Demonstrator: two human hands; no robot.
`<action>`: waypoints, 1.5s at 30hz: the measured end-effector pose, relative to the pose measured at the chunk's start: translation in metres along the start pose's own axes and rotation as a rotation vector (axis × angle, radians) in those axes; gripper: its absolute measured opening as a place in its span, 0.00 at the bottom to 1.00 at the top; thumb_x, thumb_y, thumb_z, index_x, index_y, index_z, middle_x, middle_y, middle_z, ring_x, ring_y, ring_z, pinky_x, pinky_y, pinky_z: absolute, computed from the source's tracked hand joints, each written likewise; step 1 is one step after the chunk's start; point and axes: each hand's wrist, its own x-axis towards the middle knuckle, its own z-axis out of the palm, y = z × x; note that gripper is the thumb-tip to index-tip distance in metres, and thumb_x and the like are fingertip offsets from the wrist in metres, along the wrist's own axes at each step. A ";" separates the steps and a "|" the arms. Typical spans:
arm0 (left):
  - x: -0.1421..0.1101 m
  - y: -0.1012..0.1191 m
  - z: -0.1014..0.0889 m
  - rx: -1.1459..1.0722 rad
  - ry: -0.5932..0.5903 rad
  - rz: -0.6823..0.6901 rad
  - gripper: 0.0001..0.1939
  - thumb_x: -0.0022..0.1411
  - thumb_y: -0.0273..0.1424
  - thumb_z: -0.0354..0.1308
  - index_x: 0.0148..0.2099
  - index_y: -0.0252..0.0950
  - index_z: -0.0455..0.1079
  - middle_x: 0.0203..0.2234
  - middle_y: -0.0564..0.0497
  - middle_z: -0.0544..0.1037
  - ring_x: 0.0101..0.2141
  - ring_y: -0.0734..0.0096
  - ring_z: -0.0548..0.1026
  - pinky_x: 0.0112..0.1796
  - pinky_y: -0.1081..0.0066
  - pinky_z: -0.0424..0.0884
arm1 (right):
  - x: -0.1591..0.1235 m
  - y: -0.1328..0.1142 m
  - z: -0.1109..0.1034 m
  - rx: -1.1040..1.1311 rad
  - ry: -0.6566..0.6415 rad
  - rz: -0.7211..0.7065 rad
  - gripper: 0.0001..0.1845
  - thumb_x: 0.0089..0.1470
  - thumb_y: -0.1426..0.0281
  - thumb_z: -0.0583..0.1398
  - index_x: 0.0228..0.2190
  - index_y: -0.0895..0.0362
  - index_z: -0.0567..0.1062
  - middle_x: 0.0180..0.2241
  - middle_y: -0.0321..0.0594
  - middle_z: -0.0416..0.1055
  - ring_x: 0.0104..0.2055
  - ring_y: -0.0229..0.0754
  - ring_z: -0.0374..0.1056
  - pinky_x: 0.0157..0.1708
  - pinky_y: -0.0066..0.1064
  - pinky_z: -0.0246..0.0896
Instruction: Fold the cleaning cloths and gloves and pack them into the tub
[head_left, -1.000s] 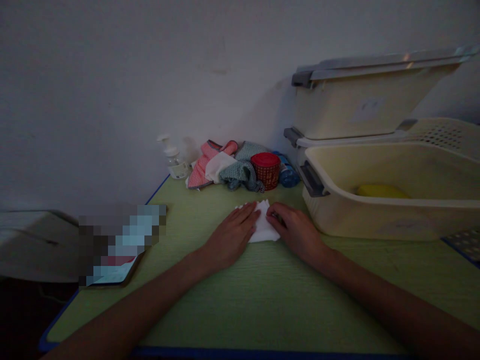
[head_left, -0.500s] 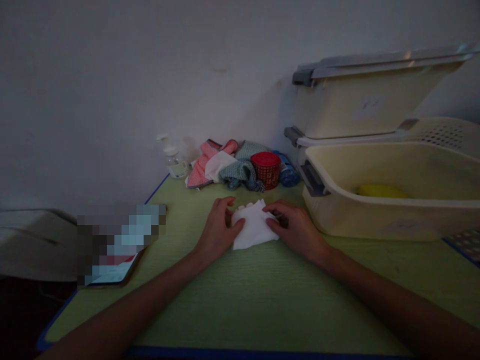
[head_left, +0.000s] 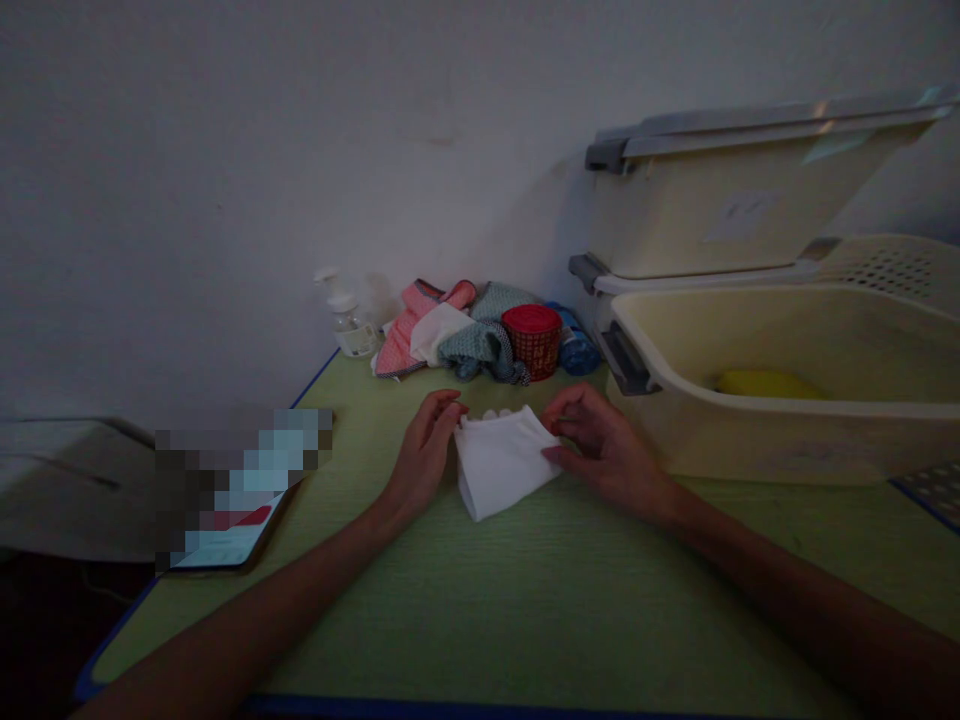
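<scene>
A small folded white cloth [head_left: 504, 465] stands partly raised on the table, between my two hands. My left hand [head_left: 426, 450] pinches its upper left corner between thumb and fingers. At the right edge, my right hand [head_left: 604, 448] has its thumb against the cloth and its fingers curled behind the upper corner. A few small pale rounded shapes [head_left: 496, 413] show along the cloth's top edge; whether they belong to the cloth I cannot tell.
Behind are a pump bottle [head_left: 354, 325], a pink cloth [head_left: 401, 335], a grey-green cloth [head_left: 476, 345], a red tin [head_left: 532, 340] and a blue roll [head_left: 576, 345]. A cream basket [head_left: 750, 435] with something yellow [head_left: 765, 383] stands right, a lidded box [head_left: 690, 225] behind. A phone [head_left: 232, 545] lies left.
The left hand has shifted slightly left and now grips the cloth's corner. The cloth is spread wider, its lower edge nearer me. The right hand has moved slightly right.
</scene>
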 end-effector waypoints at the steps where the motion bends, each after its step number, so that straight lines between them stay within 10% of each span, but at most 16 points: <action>1: 0.000 0.000 -0.001 -0.019 0.013 -0.004 0.16 0.59 0.40 0.44 0.42 0.35 0.62 0.34 0.50 0.72 0.36 0.68 0.70 0.38 0.69 0.65 | -0.001 -0.004 -0.004 0.032 -0.076 -0.014 0.13 0.45 0.76 0.59 0.32 0.53 0.60 0.31 0.34 0.63 0.34 0.36 0.65 0.32 0.28 0.61; 6: -0.001 -0.002 -0.001 -0.034 0.034 0.072 0.14 0.61 0.38 0.42 0.37 0.35 0.63 0.31 0.50 0.71 0.35 0.69 0.70 0.38 0.68 0.65 | -0.005 -0.023 -0.030 0.056 -0.539 -0.002 0.09 0.49 0.72 0.56 0.34 0.56 0.61 0.31 0.39 0.67 0.40 0.42 0.67 0.39 0.36 0.61; 13: -0.010 0.003 -0.003 0.203 -0.128 0.482 0.05 0.58 0.27 0.49 0.36 0.35 0.65 0.33 0.49 0.70 0.37 0.68 0.69 0.38 0.68 0.66 | -0.007 -0.027 -0.025 -0.576 -0.253 -0.142 0.03 0.52 0.72 0.54 0.27 0.57 0.66 0.28 0.38 0.67 0.32 0.39 0.64 0.33 0.31 0.59; 20: -0.022 0.006 -0.002 0.480 -0.463 0.764 0.18 0.56 0.32 0.55 0.49 0.31 0.61 0.44 0.40 0.69 0.47 0.60 0.68 0.47 0.60 0.66 | -0.012 -0.018 -0.001 -1.171 -0.343 -0.326 0.05 0.45 0.71 0.62 0.27 0.59 0.70 0.28 0.41 0.68 0.30 0.42 0.63 0.31 0.32 0.57; 33: -0.021 0.007 0.000 0.718 -0.684 0.647 0.34 0.56 0.42 0.56 0.59 0.28 0.53 0.55 0.35 0.63 0.55 0.55 0.61 0.53 0.56 0.60 | -0.009 -0.021 -0.012 -0.899 -0.191 -0.118 0.10 0.39 0.84 0.53 0.24 0.58 0.65 0.24 0.36 0.64 0.26 0.37 0.61 0.25 0.26 0.54; 45: -0.020 0.011 -0.003 0.824 -0.774 0.730 0.26 0.63 0.43 0.47 0.60 0.38 0.57 0.59 0.37 0.55 0.58 0.51 0.56 0.53 0.53 0.57 | -0.009 -0.030 -0.025 -0.819 -0.534 -0.223 0.08 0.49 0.82 0.53 0.26 0.58 0.68 0.29 0.41 0.67 0.36 0.41 0.64 0.35 0.31 0.59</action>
